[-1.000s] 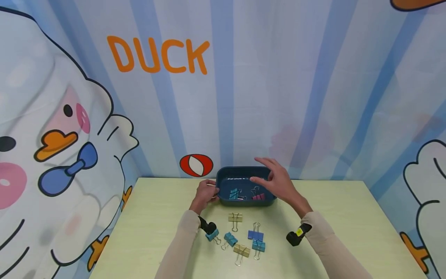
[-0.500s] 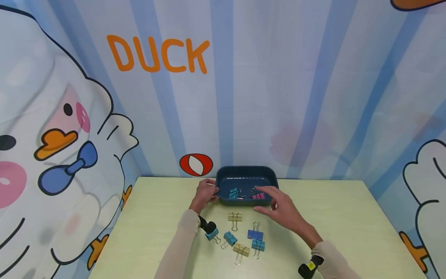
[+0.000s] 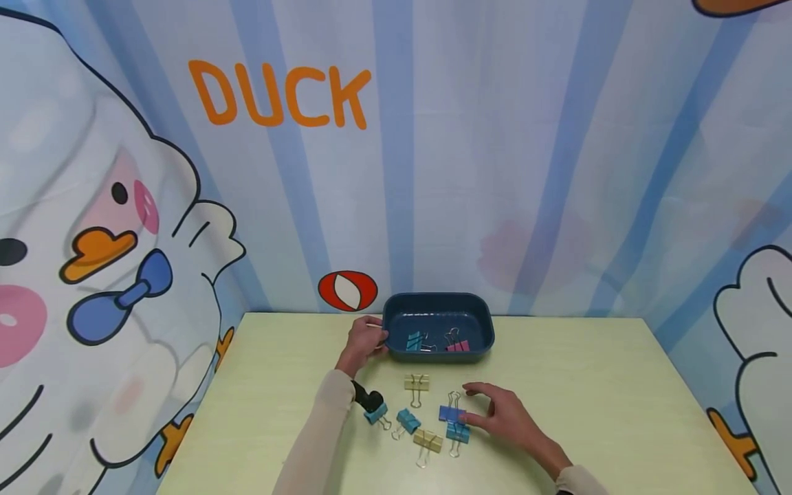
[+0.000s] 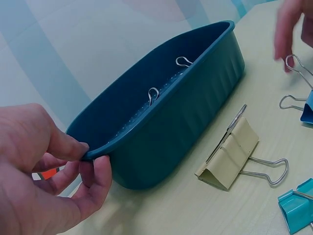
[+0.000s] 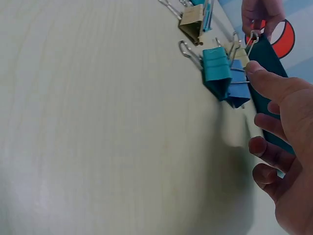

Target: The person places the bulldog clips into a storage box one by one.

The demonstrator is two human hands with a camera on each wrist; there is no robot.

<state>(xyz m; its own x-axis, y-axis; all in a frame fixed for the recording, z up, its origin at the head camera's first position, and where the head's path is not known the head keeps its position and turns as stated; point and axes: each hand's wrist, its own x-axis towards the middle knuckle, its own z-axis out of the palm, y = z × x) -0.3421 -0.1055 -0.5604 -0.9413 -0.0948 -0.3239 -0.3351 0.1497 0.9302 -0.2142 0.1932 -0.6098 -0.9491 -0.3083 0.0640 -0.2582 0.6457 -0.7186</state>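
Observation:
At its left end, the dark blue tray (image 3: 438, 357) is pinched by my left hand (image 3: 364, 342), thumb on the rim and fingers below it in the left wrist view. A teal binder clip (image 3: 414, 341) and a pink binder clip (image 3: 458, 346) lie inside. My right hand (image 3: 509, 415) is just right of a blue-purple binder clip (image 3: 450, 414), thumb and index finger apart. Its thumb tip is close to that clip; whether they touch I cannot tell. Directly in front of it, a teal binder clip (image 5: 216, 64) stands against or very near the blue-purple one.
On the pale table (image 3: 619, 399) lie a cream binder clip (image 3: 416, 382) near the tray, another cream clip (image 3: 427, 441) closer to me, and two teal clips, one (image 3: 408, 420) in the middle and one (image 3: 376, 414) by my left wrist. A printed curtain (image 3: 458, 172) hangs behind.
My right hand has moved from above the tray down toward me, to the blue-purple clip. The left hand and the tray have stayed in place.

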